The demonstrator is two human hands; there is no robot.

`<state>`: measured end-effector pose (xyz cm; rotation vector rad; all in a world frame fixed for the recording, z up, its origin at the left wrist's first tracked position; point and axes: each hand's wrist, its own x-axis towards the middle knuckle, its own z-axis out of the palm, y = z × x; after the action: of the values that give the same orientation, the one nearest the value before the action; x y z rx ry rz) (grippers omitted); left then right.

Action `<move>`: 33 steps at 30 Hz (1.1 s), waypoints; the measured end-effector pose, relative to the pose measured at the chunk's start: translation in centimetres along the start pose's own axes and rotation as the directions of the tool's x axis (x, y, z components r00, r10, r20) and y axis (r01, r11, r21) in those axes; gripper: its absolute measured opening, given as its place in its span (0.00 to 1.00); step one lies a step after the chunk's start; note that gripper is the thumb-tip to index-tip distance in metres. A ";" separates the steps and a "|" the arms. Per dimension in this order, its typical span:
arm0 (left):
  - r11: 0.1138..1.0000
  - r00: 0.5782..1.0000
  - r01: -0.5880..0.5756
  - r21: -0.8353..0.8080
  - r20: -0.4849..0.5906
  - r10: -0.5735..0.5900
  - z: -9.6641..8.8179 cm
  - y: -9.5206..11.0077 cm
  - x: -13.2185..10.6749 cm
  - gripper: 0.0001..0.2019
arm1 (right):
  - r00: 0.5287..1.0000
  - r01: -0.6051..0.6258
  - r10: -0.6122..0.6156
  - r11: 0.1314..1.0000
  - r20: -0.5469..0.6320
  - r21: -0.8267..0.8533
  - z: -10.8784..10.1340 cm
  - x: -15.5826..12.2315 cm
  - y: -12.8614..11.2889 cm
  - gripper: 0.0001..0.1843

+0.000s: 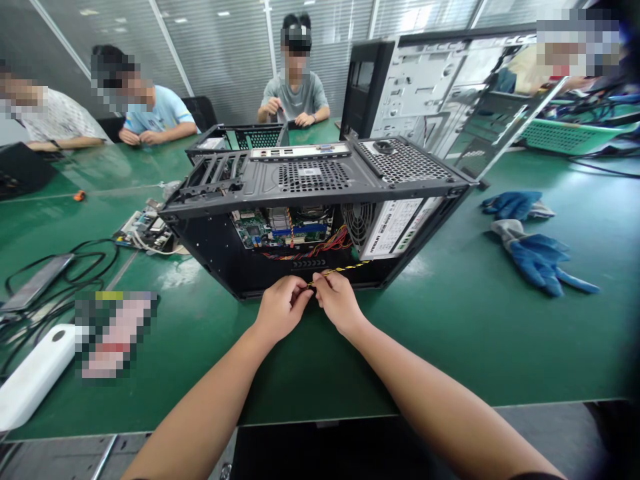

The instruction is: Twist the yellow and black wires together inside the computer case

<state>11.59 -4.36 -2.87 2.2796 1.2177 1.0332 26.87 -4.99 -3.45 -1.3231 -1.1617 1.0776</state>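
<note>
Both my hands meet at the open side of a black computer case (215, 250) lying on the green table. My left hand (283, 303) pinches the end of a twisted yellow-and-black cable (347, 268). Close beside it, my right hand (339, 301) is closed on the same cable, which runs right toward the power supply (400, 227). The cable's tip is hidden by my fingers. Inside the case sit a green motherboard (250, 230), a round fan (359, 219) and a bundle of red and yellow wires (327, 245).
Blue work gloves (537, 257) lie at the right. Another opened case (370, 87) stands behind, near a green basket (565, 135). At left are a white power strip (37, 373), a phone (40, 283), black cords and loose boards (150, 227). Several people sit across the table.
</note>
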 end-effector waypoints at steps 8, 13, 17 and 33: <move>1.000 1.000 -0.003 0.003 0.000 0.003 0.1 -0.1 -0.1 0.04 | 1.000 -0.001 0.001 1.000 0.002 0.003 0.0 0.0 0.2 0.20; 0.999 1.000 -0.020 0.027 -0.001 0.020 0.1 -0.1 -0.1 0.03 | 1.000 -0.017 0.017 1.000 0.000 0.016 0.1 -0.2 -0.2 0.18; 0.999 1.000 -0.031 0.034 -0.002 0.031 0.0 -0.2 -0.1 0.04 | 1.000 -0.023 0.023 0.999 0.006 0.028 0.1 -0.3 -0.5 0.18; 0.994 0.998 -0.069 0.081 0.004 0.069 0.1 -0.3 -0.1 0.02 | 1.000 -0.003 0.003 1.000 -0.001 -0.001 0.0 0.0 0.2 0.18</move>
<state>11.46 -4.27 -3.19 2.3987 1.2091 1.0236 26.84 -5.02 -3.60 -1.3261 -1.1603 1.0789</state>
